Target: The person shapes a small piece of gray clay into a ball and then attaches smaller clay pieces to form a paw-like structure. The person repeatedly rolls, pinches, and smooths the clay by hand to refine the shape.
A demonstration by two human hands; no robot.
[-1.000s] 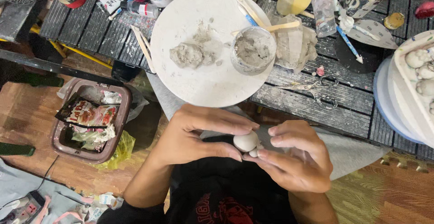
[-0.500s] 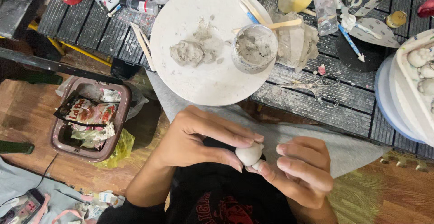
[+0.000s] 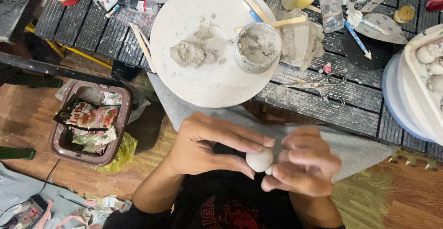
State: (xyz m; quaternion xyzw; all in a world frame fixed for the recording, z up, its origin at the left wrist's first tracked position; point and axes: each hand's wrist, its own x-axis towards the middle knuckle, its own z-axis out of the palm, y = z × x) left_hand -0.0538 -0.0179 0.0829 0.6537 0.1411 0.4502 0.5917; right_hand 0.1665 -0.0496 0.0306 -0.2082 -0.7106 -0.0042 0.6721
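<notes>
- The small white clay ball (image 3: 259,159) sits between your two hands, low in the view and just in front of your dark shirt (image 3: 221,206), below the near edge of the slatted table (image 3: 350,104).
- Your left hand (image 3: 207,146) pinches the ball — thumb under it, fingers curved over the top and touching its upper left side.
- Your right hand (image 3: 304,166) meets the ball from the other side; its fingers are curled in, and a fingertip presses against the ball's lower right edge.
- A grey cloth (image 3: 184,113) lies over your lap, showing behind both hands.
- Up on the table, a round white board (image 3: 184,7) carries a lump of grey clay (image 3: 189,53) and, just beside it, a small tub of grey clay (image 3: 257,46) with a flat wooden stick (image 3: 286,22) resting across its rim.
- A pair of scissors (image 3: 323,83) lies on the slats to the right of the board, near a crumpled clear plastic bag (image 3: 302,42).
- At the far right edge, a white tray (image 3: 415,90) holding pale clay shapes (image 3: 429,53) rests on a blue-rimmed plate (image 3: 392,104).
- On the wooden floor to your left stands a brown bin (image 3: 60,141) full of wrappers — well apart from your hands.
</notes>
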